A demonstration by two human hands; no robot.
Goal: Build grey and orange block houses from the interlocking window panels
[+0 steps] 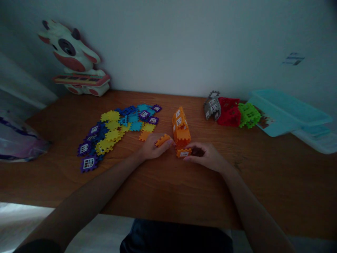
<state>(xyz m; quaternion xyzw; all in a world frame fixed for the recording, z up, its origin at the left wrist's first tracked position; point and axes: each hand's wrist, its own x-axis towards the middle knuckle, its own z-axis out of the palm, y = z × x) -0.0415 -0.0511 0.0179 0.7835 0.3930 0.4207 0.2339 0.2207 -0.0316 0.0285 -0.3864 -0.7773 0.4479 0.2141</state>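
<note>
An orange toy house [181,134] built of interlocking tiles, some with white windows, stands on the table between my hands. My left hand [153,147] is closed on a loose orange tile [162,140] with notched edges, just left of the house. On the other side, my right hand [206,154] has its thumb and fingers closed on the right end of the low front part [183,153] of the house. Another orange tile [144,135] lies flat behind my left hand, beside a yellow one.
Yellow, blue and purple tiles [112,135] are spread at left. Grey [212,107], red [229,111] and green [249,114] tile pieces stand at back right, by a turquoise plastic box [286,109]. A cow-shaped toy keyboard [81,80] stands back left; a plastic bag [21,140] is at far left.
</note>
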